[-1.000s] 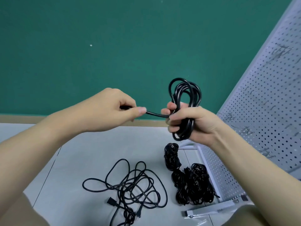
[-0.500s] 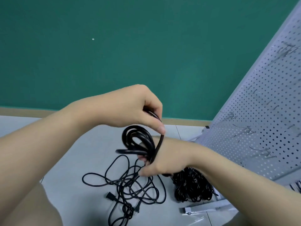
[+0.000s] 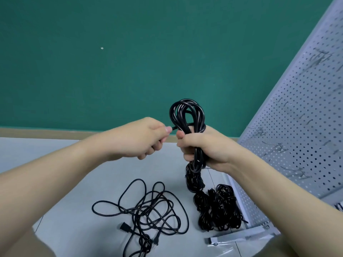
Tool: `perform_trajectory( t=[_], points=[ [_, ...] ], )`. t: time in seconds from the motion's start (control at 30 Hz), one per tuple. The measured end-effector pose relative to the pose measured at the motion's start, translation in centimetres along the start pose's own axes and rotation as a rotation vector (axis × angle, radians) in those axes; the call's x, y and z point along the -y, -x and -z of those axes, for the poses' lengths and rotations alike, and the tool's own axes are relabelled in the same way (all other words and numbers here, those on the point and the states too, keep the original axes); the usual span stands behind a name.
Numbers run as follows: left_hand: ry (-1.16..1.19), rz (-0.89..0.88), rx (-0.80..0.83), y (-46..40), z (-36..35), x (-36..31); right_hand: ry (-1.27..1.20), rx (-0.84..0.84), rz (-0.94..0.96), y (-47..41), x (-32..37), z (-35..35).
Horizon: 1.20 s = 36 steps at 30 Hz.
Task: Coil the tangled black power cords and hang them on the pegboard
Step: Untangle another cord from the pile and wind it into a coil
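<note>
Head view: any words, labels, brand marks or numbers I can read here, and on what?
None can be read.
Coiled cord held in the right hand: only pale glints, no legible print.
Tangled cord on the floor: no marking shows.
Pegboard: bare holes and hooks, no label.
White strip by its base: too small and blurred to tell.

Black cords [image 3: 187,115], a teal-green wall [image 3: 130,62], a pale grey floor [image 3: 74,182], and a white pegboard [image 3: 297,127] dotted with dark holes

Perhaps a workshop: wall pegboard [image 3: 297,127].
</note>
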<state>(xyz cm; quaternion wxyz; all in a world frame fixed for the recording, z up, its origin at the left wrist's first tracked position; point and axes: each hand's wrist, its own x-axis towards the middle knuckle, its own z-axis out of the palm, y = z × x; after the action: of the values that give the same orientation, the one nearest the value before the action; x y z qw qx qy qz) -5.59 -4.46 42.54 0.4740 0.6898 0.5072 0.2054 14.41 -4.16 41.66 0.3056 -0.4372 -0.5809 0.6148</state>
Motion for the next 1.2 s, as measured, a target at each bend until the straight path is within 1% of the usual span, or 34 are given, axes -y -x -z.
perform_trajectory(
  t=[0.1, 0.17, 0.27, 0.37, 0.43, 0.53, 0.57, 0.6, 0.67, 0.73, 0.8, 0.87, 0.9, 0.97, 1.0, 1.07, 1.13, 1.2],
  points=[
    [-0.206, 0.043, -0.067, 0.1, -1.1, 0.2, -0.025, -0.047, -0.05, -0.5, -0.4, 0.1],
    [-0.253, 0.067, -0.084, 0.2, -1.6, 0.2, 0.002, -0.098, -0.074, -0.7, -0.7, -0.1],
    [-0.36, 0.087, -0.086, 0.7, -2.2, -0.3, 0.161, -0.186, -0.07, -0.9, -1.0, -0.3],
    [-0.481, 0.109, -0.068, 1.3, -2.7, -0.5, 0.312, -0.215, -0.033, -0.8, -0.9, -1.1],
    [-0.606, 0.091, -0.063, 1.7, -3.1, -0.5, 0.377, -0.234, 0.002, -0.8, -0.9, -1.2],
    [-0.688, -0.036, -0.123, 2.7, -3.8, -1.0, 0.423, -0.295, 0.082, -0.7, -1.0, -0.9],
    [-0.679, -0.099, -0.158, 3.0, -4.0, -1.2, 0.425, -0.309, 0.116, -0.7, -1.0, -0.9],
    [-0.619, -0.161, -0.204, 3.4, -4.0, -1.3, 0.414, -0.305, 0.152, -0.7, -0.9, -0.8],
    [-0.429, -0.267, -0.263, 3.8, -3.6, -1.5, 0.359, -0.268, 0.202, -0.7, -0.8, -0.8],
    [-0.307, -0.363, -0.211, 3.8, -2.8, -1.3, 0.322, -0.258, 0.218, -0.5, -0.6, -0.6],
    [-0.261, -0.454, -0.099, 3.4, -2.3, -0.7, 0.302, -0.252, 0.217, -0.4, -0.4, -0.3],
    [-0.246, -0.523, -0.038, 3.1, -1.8, -0.1, 0.287, -0.201, 0.217, -0.2, -0.3, -0.4],
    [-0.237, -0.555, -0.045, 2.9, -1.6, 0.2, 0.288, -0.172, 0.225, -0.1, -0.3, -0.5],
    [-0.191, -0.622, -0.125, 2.8, -1.3, 0.3, 0.29, -0.148, 0.259, -0.1, -0.2, -0.9],
    [-0.143, -0.641, -0.183, 2.7, -1.3, 0.2, 0.277, -0.149, 0.283, -0.2, -0.1, -1.0],
    [0.001, -0.624, -0.281, 2.6, -1.1, 0.1, 0.206, -0.182, 0.314, -0.3, 0.3, -1.1],
    [0.139, -0.577, -0.308, 2.5, -1.1, 0.1, 0.106, -0.223, 0.307, -0.3, 0.7, -1.0],
    [0.199, -0.536, -0.306, 2.4, -1.4, 0.0, 0.077, -0.232, 0.292, -0.3, 0.8, -0.7]
  ],
)
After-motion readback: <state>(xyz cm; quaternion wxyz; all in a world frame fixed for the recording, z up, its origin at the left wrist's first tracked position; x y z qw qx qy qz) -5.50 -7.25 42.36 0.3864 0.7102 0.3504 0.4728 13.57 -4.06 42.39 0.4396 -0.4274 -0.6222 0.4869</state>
